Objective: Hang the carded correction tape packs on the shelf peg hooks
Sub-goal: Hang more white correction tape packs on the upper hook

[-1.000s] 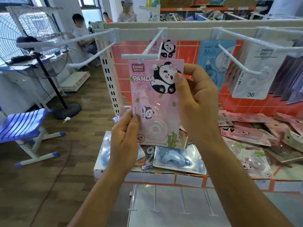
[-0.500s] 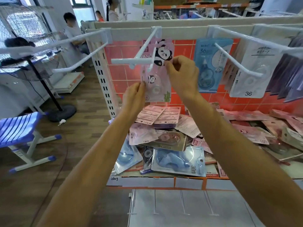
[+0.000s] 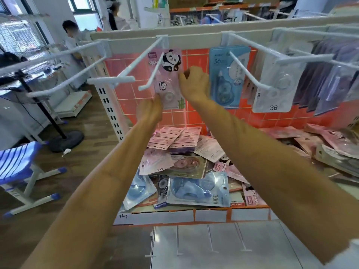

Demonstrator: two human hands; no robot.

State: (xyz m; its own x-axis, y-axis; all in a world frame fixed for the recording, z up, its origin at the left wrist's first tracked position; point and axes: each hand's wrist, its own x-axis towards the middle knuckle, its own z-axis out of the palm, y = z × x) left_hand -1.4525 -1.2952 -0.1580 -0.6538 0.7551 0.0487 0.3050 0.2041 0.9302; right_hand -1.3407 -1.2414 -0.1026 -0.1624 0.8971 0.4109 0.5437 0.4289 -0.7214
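Note:
A pink panda correction tape pack [image 3: 169,78] hangs far back on the white peg hook [image 3: 150,74], close to the orange tiled back panel. My right hand [image 3: 194,84] grips the pack's right edge at mid height. My left hand [image 3: 150,109] touches its lower left corner from below. A pile of loose carded packs [image 3: 184,167] in pink and blue lies on the shelf under my arms.
A blue pack [image 3: 226,78] and a clear pack marked 36 [image 3: 275,88] hang on hooks to the right, with darker packs further right. Bare hooks jut out at left [image 3: 64,82]. A blue stool [image 3: 17,166] and a fan stand [image 3: 66,140] are on the floor left.
Both hands have carried the panda pack from in front of the hook's tip onto the hook and slid it back toward the panel. My arms are now stretched out further.

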